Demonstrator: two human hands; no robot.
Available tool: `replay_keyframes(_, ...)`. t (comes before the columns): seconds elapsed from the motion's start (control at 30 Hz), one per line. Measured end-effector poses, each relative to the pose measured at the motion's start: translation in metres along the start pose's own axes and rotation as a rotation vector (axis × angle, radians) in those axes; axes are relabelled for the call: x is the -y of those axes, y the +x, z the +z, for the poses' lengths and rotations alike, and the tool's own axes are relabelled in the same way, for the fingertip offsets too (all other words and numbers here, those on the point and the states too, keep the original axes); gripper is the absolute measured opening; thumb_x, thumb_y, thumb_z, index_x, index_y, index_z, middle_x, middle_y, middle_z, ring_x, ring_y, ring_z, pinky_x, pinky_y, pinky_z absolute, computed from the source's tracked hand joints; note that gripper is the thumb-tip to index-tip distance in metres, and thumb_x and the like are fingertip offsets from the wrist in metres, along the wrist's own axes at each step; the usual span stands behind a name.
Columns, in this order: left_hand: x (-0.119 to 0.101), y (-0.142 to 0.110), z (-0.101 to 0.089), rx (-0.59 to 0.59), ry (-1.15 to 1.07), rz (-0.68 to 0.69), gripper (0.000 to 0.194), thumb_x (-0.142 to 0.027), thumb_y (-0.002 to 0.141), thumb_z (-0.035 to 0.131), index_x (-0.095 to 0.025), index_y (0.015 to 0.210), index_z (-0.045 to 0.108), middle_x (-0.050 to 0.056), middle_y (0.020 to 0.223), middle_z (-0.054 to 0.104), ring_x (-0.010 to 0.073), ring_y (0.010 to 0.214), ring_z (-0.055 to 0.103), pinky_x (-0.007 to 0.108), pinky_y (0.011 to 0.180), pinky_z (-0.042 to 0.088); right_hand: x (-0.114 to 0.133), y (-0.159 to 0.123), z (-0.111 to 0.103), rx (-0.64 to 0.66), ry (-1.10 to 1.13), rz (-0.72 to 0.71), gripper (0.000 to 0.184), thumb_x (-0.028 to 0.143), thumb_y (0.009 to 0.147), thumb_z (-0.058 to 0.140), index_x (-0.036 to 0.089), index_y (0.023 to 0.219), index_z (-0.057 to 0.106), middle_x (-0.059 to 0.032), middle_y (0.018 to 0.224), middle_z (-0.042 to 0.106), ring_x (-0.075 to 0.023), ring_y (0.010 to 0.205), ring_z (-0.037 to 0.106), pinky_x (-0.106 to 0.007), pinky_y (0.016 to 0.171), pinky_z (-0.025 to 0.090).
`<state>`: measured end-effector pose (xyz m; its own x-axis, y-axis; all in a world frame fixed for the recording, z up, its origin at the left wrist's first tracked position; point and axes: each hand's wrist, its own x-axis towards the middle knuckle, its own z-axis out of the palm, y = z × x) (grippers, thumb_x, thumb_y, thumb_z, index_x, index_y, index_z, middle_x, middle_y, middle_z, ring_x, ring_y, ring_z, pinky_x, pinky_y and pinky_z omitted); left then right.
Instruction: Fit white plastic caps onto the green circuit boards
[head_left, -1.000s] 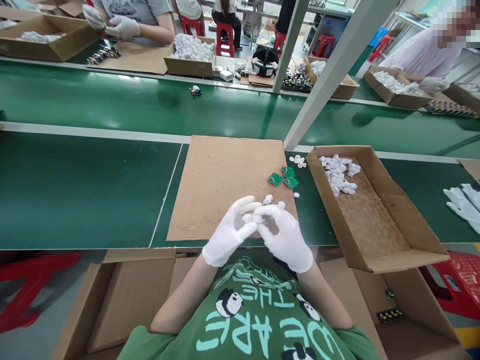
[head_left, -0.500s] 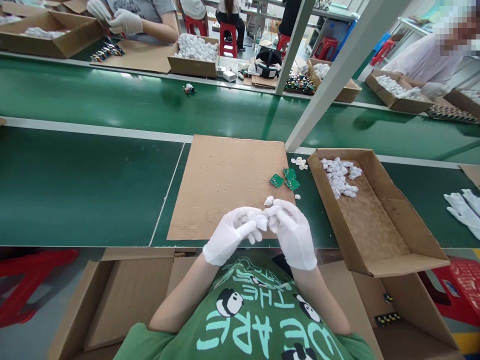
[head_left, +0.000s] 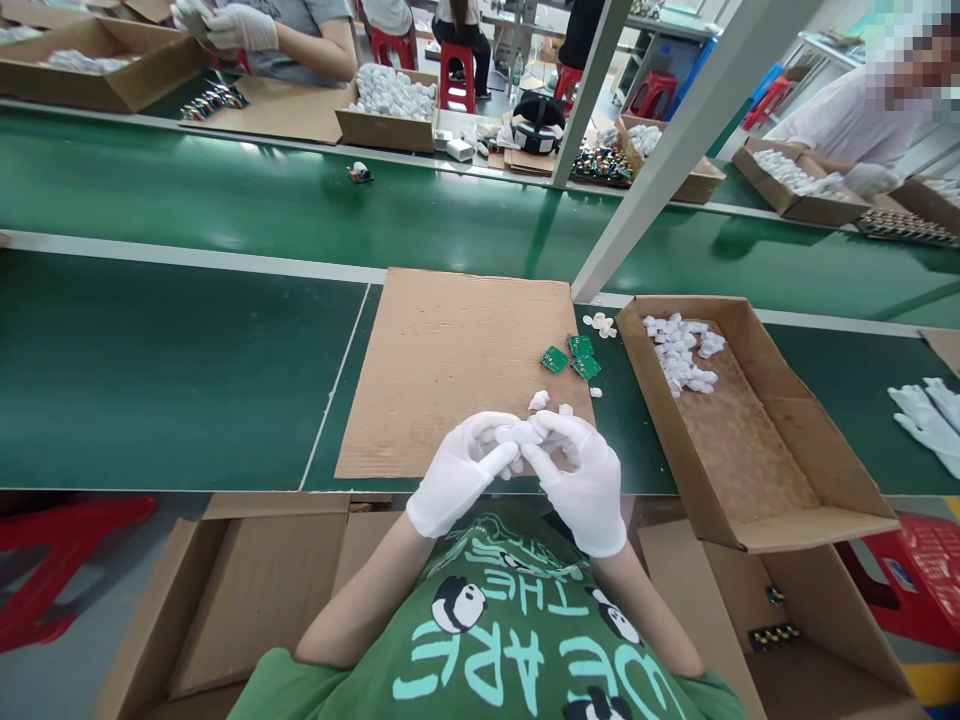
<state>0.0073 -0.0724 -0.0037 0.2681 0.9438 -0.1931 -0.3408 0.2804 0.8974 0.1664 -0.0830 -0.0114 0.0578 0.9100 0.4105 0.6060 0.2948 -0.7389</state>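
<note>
Both gloved hands are in close: left hand (head_left: 454, 478) pinches a small white piece (head_left: 517, 433) between thumb and fingers, right hand (head_left: 583, 478) has thumb and fingertips closed on its other side. Piece sits between them, over the near part of the cardboard sheet (head_left: 450, 350) on the table (head_left: 187, 380). Fingers cover most of it; can't tell if it's one part or two. I'd let the left steady it and the right do the fine work, light fingertip pressure, since gloves probably cost some feel. Work low over the sheet so a drop lands there. Watch the loose white bits (head_left: 538, 400) just past the fingertips and the green circuit boards (head_left: 554, 360) beyond; easy to knock. Open cardboard box (head_left: 750, 450) is well right, out of the way.
</note>
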Motion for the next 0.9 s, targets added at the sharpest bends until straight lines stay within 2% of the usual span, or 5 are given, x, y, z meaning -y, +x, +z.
replay_keyframes(0.27, 0.002, 0.002, -0.009, 0.125, -0.041, -0.046, 0.018, -0.033, 0.084, 0.073, -0.016, 0.086, 0.067, 0.001, 0.071, 0.068, 0.0102, 0.063, 0.060, 0.022, 0.061, 0.049, 0.004, 0.008, -0.011, 0.251, 0.462, 0.221, 0.020, 0.024, 0.082, 0.070, 0.023, 0.102, 0.068, -0.0042, 0.095, 0.073, -0.0200, 0.086, 0.072, -0.038, 0.081, 0.060)
replay_keyframes(0.37, 0.003, 0.000, -0.009, 0.186, -0.130, -0.057, 0.018, -0.034, 0.087, 0.070, -0.017, 0.087, 0.066, 0.002, 0.075, 0.068, 0.0123, 0.071, 0.063, 0.022, 0.063, 0.050, 0.005, 0.011, -0.011, 0.082, 0.662, 0.357, 0.005, 0.026, 0.086, 0.067, 0.022, 0.089, 0.069, -0.0046, 0.097, 0.073, -0.0187, 0.085, 0.071, -0.034, 0.076, 0.060)
replay_keyframes(0.43, 0.002, 0.000, -0.008, 0.166, -0.158, -0.072, 0.018, -0.035, 0.086, 0.071, -0.017, 0.086, 0.064, 0.003, 0.078, 0.069, 0.0133, 0.073, 0.064, 0.022, 0.065, 0.051, 0.006, 0.012, -0.011, 0.012, 0.659, 0.375, 0.009, 0.027, 0.086, 0.067, 0.024, 0.095, 0.071, -0.0048, 0.105, 0.073, -0.0183, 0.088, 0.071, -0.035, 0.081, 0.060)
replay_keyframes(0.57, 0.001, 0.000, -0.005, 0.141, -0.120, -0.037, 0.018, -0.031, 0.083, 0.075, -0.017, 0.083, 0.063, 0.002, 0.075, 0.069, 0.0133, 0.072, 0.064, 0.025, 0.068, 0.053, 0.007, 0.013, -0.014, 0.252, 0.560, 0.350, 0.029, 0.027, 0.085, 0.066, 0.027, 0.114, 0.069, -0.0048, 0.115, 0.073, -0.0204, 0.100, 0.070, -0.041, 0.095, 0.055)
replay_keyframes(0.9, -0.002, 0.001, -0.007, 0.117, 0.034, -0.032, 0.019, -0.030, 0.083, 0.074, -0.016, 0.085, 0.062, 0.001, 0.069, 0.067, 0.0122, 0.064, 0.061, 0.024, 0.062, 0.050, 0.001, 0.019, -0.003, 0.364, 0.456, 0.341, 0.009, 0.033, 0.085, 0.069, 0.025, 0.088, 0.072, 0.0013, 0.066, 0.070, -0.0204, 0.085, 0.069, -0.041, 0.097, 0.049)
